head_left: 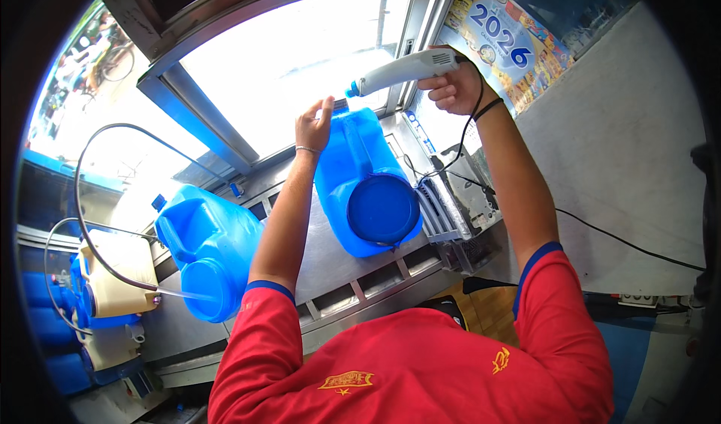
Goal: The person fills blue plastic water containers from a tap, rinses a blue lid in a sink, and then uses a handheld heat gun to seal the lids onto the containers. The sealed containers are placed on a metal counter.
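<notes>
A pale handheld heat gun (408, 70) is gripped in my right hand (459, 89), its bluish tip pointing left. That tip hangs just above the capped neck of a large blue plastic jug (360, 142). Around the neck is a dark printed band (341, 106). My left hand (314, 126) touches the band's left side with thumb and fingertips; the far side of the fingers is hidden. The jug stands on a metal counter (315, 255), with a big round dark-blue lid (383, 209) on the side facing me.
A second blue jug (208, 249) stands left, a clear hose (121, 280) reaching its round opening. Cream containers (118, 272) sit farther left. The black cord (464, 136) hangs past a vented metal-and-plastic unit (450, 198). Window frames (208, 114) border the counter; a calendar (507, 41) covers the right wall.
</notes>
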